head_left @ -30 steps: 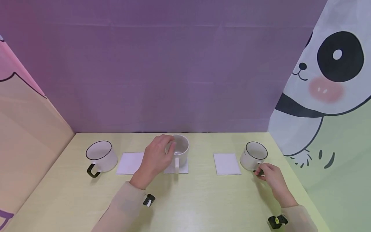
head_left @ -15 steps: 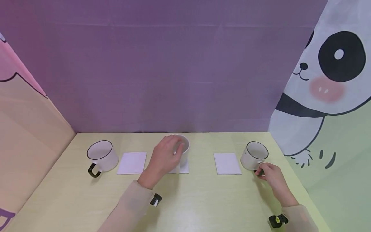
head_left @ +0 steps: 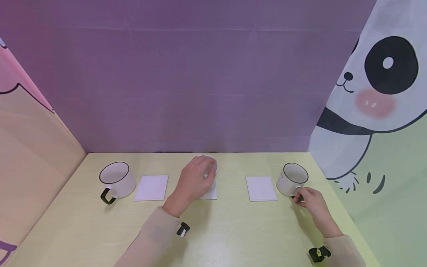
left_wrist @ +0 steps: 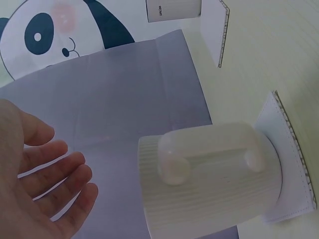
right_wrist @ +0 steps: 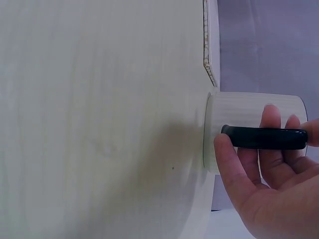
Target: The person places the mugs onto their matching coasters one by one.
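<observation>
My left hand [head_left: 197, 178] hovers over the near side of an all-white mug [left_wrist: 214, 194], hiding much of it in the head view. In the left wrist view its fingers are loosely bent, with a gap between them and the mug's rim. This mug stands upright on a white square coaster [left_wrist: 286, 169], handle toward me. On the right, a white mug [head_left: 284, 185] with a dark rim stands on the table, and my right hand [head_left: 313, 205] grips its black handle [right_wrist: 269, 139], fingers through the loop.
Another dark-rimmed white mug [head_left: 125, 187] with a black handle stands at the table's left. White coasters lie beside it [head_left: 151, 188] and left of the right mug [head_left: 261, 188]. A purple backdrop [head_left: 200, 92] rises behind the table [head_left: 233, 233].
My left hand has shifted rightward across the middle mug, covering more of it and uncovering the left coaster. The right hand keeps its hold on the handle; the mugs look unmoved.
</observation>
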`<state>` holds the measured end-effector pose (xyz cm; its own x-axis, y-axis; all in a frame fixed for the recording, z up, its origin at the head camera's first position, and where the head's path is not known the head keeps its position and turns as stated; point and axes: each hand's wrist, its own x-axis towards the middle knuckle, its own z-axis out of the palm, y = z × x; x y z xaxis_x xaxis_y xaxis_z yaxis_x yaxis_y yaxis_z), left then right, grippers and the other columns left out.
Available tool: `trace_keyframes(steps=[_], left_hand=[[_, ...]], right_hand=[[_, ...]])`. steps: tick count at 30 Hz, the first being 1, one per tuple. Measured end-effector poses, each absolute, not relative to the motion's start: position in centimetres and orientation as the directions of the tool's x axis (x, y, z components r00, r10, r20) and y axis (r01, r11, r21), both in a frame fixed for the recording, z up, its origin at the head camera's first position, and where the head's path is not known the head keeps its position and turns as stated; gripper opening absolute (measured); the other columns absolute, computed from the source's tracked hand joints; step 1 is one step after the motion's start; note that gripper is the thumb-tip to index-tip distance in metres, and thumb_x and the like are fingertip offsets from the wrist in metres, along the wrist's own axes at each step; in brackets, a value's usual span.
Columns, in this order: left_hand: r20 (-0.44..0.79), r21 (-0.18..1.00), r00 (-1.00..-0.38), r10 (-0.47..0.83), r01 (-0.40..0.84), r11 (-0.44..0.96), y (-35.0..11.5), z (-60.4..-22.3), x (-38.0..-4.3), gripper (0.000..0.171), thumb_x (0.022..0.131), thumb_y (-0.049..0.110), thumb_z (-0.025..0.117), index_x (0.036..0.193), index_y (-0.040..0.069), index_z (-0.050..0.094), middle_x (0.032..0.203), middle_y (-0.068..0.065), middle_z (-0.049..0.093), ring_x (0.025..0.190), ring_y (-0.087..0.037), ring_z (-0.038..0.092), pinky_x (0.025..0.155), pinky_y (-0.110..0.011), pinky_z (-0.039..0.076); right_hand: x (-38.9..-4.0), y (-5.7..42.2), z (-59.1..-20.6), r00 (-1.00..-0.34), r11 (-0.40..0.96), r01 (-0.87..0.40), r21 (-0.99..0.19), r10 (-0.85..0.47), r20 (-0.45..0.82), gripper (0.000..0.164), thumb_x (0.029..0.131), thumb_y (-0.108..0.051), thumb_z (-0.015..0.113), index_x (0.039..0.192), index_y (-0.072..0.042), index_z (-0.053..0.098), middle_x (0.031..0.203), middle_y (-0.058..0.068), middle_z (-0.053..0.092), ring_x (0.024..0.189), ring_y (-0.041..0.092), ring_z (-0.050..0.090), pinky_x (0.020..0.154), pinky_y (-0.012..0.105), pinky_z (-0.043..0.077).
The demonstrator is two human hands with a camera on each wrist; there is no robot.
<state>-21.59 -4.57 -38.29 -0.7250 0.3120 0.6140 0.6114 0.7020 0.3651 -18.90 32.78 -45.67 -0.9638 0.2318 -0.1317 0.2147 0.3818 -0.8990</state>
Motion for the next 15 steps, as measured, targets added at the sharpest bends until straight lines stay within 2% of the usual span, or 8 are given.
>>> trace_keyframes(steps=[10,15], left_hand=[[0.618,0.352,-0.715,0.329,0.625,0.697,-3.7,-38.0,-21.6,0.017,0.091,0.016,0.056,0.102,0.010,0.068,0.101,-0.002,0.068,0.098,-0.022,0.060,0.084,-0.037,0.049],[0.658,0.317,-0.671,0.342,0.658,0.683,-3.3,-38.0,-21.7,0.016,0.089,0.014,0.058,0.099,0.008,0.068,0.096,-0.004,0.068,0.094,-0.024,0.061,0.084,-0.036,0.048]], right_hand=[[-18.8,32.8,-45.5,-0.965,0.386,0.223,-0.895,0.220,-0.145,0.029,0.095,-0.015,0.038,0.082,0.003,0.057,0.087,0.011,0.058,0.083,0.013,0.057,0.080,0.031,0.054],[-18.9,32.9,-45.6,-0.965,0.379,0.217,-0.900,0.221,-0.140,0.029,0.095,-0.014,0.039,0.081,0.002,0.058,0.086,0.010,0.058,0.082,0.013,0.057,0.079,0.030,0.054]])
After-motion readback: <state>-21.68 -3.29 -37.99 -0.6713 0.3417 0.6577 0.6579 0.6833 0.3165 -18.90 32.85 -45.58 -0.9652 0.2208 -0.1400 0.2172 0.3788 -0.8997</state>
